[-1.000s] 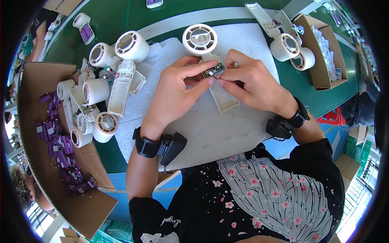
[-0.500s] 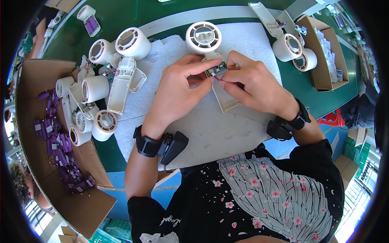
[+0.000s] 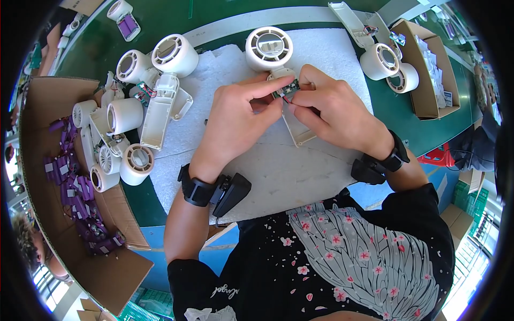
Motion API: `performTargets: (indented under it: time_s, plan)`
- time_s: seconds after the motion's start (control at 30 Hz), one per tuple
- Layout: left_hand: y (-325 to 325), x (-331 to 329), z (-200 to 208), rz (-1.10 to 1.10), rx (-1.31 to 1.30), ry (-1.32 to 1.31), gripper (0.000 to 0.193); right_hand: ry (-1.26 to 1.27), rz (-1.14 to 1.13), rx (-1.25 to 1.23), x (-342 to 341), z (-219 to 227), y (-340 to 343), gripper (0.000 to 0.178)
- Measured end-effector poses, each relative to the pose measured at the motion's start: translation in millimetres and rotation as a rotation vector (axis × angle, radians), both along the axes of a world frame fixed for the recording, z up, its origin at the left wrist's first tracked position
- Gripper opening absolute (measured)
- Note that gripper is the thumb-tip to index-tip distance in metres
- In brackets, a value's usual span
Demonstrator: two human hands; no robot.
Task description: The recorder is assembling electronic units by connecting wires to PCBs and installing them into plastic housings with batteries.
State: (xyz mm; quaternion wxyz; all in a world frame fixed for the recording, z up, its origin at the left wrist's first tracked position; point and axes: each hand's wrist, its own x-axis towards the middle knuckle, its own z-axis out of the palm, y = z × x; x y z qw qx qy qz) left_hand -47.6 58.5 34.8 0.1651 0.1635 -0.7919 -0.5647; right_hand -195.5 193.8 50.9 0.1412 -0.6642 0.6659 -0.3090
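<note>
Between thumb and fingers, my left hand [image 3: 234,120] grips the edge of a small green circuit board [image 3: 290,87]. My right hand [image 3: 342,109] pinches at the board's near side, where a short red and black wire [image 3: 286,98] shows. The exact tip of that wire is hidden by my fingers. Under both hands lies an open white handheld fan [image 3: 269,49], its round head pointing away from me. Its hollow handle shell [image 3: 297,132] sticks out below my right fingers.
White foam sheet [image 3: 326,48] covers the green table. Several fan bodies [image 3: 126,116] crowd the left, beside a cardboard box [image 3: 120,214] of purple battery packs [image 3: 75,190]. More opened fans [image 3: 379,61] lie at right, next to a carton [image 3: 450,80] holding white packets.
My hands stay almost in place, with the right fingertips shifting slightly at the wire. At the far left, a fan with a purple battery pack has slid a little away and to the right.
</note>
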Motion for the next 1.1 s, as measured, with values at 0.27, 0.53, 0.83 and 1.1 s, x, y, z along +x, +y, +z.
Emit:
performTargets:
  time_s: [0.27,0.53,0.83,1.1]
  plan:
    - [-1,-2,2,0.020,-0.032,-0.038,0.035,0.022,-0.001,-0.042,1,-2,-3,0.009]
    - [1,-2,5,0.017,-0.063,-0.078,0.033,-0.154,-0.150,-0.008,-5,4,-6,0.023]
    - [4,-1,2,0.018,-0.075,-0.030,0.031,-0.135,-0.038,-0.002,-12,5,-6,0.037]
    - [4,0,1,0.018,-0.085,-0.012,0.030,-0.096,-0.025,-0.006,-15,4,-6,0.036]
